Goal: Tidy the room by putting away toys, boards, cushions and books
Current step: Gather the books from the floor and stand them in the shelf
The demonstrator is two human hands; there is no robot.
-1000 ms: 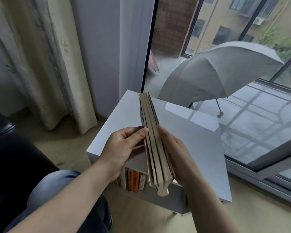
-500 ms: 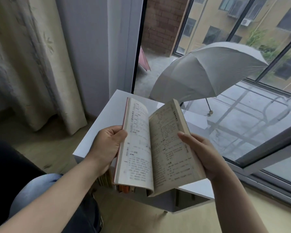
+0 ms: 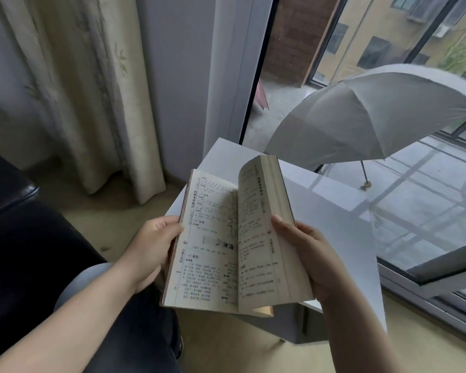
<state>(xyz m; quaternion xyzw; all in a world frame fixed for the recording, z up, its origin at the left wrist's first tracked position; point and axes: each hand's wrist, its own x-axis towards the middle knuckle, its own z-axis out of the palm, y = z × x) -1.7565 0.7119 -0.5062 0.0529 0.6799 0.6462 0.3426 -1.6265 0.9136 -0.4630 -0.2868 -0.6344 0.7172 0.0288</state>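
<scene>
Book [image 3: 218, 246] — open, held in the air over the near left corner of the cabinet [image 3: 334, 224], not touching it. The printed pages face up, and the text is too small to read. The split is uneven: a thin sheaf on the left and a thick block of pages on the right, with its fore-edge showing.

Left hand [image 3: 154, 246] grips the left cover at its outer edge, thumb on the margin, fingers curled behind. Right hand [image 3: 310, 254] grips the right half — thumb pressed on the right page, fingers wrapped under the thick block. Both hands are closed round the book.

Cabinet: white with a glossy top, standing against the window [image 3: 428, 224]. Its front is mostly hidden by the book, so the contents cannot be told.

Beyond the cabinet, behind the glass: a grey umbrella [image 3: 361, 117], open, canopy tilted, handle end on the tiled floor outside.
Left of the cabinet: a pale curtain [image 3: 92, 90] hanging to the floor.
Near left of the cabinet: a black sofa [image 3: 16, 238], and a knee [image 3: 84, 281] in blue cloth under the left forearm.
</scene>
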